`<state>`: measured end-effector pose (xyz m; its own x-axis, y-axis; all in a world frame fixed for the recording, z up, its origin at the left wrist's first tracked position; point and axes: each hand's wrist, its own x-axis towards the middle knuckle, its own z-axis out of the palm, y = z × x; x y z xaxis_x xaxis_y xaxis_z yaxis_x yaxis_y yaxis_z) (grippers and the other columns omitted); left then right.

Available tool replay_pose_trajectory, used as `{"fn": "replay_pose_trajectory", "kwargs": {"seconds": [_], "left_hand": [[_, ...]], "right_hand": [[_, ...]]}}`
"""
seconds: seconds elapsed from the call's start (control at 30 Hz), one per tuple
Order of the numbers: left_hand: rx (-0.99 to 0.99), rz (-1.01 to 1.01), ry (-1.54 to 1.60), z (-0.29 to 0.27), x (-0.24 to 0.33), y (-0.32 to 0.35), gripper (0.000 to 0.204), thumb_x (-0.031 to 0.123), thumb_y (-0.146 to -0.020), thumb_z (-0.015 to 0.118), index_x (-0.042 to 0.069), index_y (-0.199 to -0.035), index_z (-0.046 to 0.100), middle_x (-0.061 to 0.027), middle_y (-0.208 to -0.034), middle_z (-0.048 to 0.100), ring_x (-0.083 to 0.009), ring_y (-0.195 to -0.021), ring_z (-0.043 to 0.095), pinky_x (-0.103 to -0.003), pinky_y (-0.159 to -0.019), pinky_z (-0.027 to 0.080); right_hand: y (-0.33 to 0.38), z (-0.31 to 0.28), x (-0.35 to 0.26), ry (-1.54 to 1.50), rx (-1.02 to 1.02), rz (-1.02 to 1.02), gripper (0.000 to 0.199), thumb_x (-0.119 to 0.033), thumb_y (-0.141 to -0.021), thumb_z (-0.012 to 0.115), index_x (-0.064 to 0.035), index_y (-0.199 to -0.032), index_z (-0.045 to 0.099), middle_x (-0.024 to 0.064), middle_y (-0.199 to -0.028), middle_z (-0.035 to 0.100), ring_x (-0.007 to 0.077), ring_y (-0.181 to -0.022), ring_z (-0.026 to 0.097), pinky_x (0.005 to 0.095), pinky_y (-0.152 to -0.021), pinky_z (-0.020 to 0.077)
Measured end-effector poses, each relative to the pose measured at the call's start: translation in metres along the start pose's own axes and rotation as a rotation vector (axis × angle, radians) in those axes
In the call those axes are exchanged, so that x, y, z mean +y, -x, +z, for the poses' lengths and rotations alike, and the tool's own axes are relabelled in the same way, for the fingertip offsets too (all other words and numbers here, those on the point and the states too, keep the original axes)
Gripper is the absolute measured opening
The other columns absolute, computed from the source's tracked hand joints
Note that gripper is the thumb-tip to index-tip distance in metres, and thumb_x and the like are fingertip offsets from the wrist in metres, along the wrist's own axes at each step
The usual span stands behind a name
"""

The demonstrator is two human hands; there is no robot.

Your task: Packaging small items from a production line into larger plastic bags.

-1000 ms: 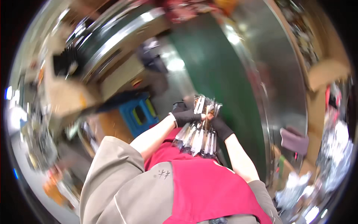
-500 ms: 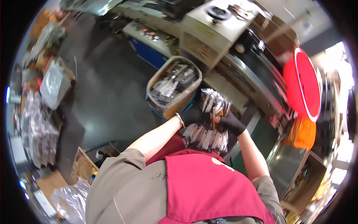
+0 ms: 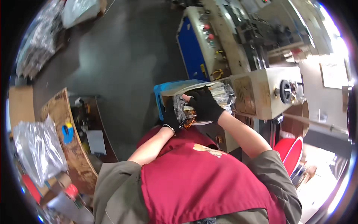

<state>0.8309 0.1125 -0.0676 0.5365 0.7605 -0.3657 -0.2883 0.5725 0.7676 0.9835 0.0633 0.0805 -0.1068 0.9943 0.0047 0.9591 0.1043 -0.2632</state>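
A grey floor [image 3: 112,56] fills the upper left. At its top edge lie heaps of clear bags [image 3: 35,48] and a white sack [image 3: 80,11]. On the left stands a worn wooden board [image 3: 71,149], with a blue tape roll [image 3: 67,133] on its edge and a white sheet [image 3: 96,142] just beside it. A crumpled clear bag [image 3: 37,147] lies further left, near a cardboard box [image 3: 20,106]. On the right stands a machine with a blue side panel [image 3: 192,52], red buttons [image 3: 210,36] on its beige top and a black knob [image 3: 285,90] on its cream housing. A red stool [image 3: 291,151] sits lower right.
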Motion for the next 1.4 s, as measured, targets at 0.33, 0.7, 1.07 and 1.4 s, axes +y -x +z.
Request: {"fn": "replay_pose_trajectory", "kwargs": {"seconds": [0.33, 0.7, 1.07, 1.4], "left_hand": [[-0.144, -0.365, -0.781, 0.009, 0.074, -0.004, 0.035, 0.010, -0.078, 0.060, -0.002, -0.110, 0.052, -0.0118, -0.091, 0.063, -0.0155, -0.083, 0.061, -0.028, -0.073, 0.048], [-0.060, 0.115, -0.610, 0.074, 0.189, 0.027, 0.016, 0.002, -0.073, 0.060, 0.007, -0.084, 0.050, -0.0001, -0.069, 0.045, -0.0122, -0.067, 0.048, -0.027, -0.064, 0.041], [-0.672, 0.696, -2.396, 0.194, 0.121, -0.048, 0.040, 0.030, -0.081, 0.054, 0.012, -0.117, 0.056, -0.0109, -0.106, 0.060, -0.0286, -0.105, 0.051, -0.055, -0.101, 0.027], [-0.714, 0.327, -2.054, 0.138, 0.162, -0.051, 0.015, 0.020, -0.078, 0.053, 0.014, -0.078, 0.067, -0.0105, -0.077, 0.066, -0.0275, -0.073, 0.066, -0.043, -0.060, 0.050]], "right_hand": [[0.005, 0.029, 0.037, -0.184, 0.082, -0.114, 0.083, -0.025, -0.056, 0.076, -0.0082, -0.128, 0.040, 0.0154, -0.116, 0.053, 0.0347, -0.105, 0.051, 0.0445, -0.090, 0.0386], [0.020, 0.093, 0.062, -0.482, -0.251, 0.052, 0.044, -0.033, -0.090, 0.047, -0.0109, -0.128, 0.045, 0.0146, -0.122, 0.053, 0.0275, -0.110, 0.052, 0.0358, -0.098, 0.0365], [0.118, 0.002, 0.010, -0.123, 0.292, 0.604, 0.093, -0.034, -0.058, 0.076, -0.0078, -0.136, 0.031, 0.0253, -0.128, 0.037, 0.0428, -0.116, 0.037, 0.0565, -0.096, 0.0276], [0.124, 0.032, -0.020, -1.493, -0.010, 0.987, 0.045, -0.013, -0.081, 0.063, -0.0055, -0.120, 0.044, 0.0064, -0.114, 0.049, 0.0205, -0.098, 0.053, 0.0344, -0.079, 0.0504]]}}
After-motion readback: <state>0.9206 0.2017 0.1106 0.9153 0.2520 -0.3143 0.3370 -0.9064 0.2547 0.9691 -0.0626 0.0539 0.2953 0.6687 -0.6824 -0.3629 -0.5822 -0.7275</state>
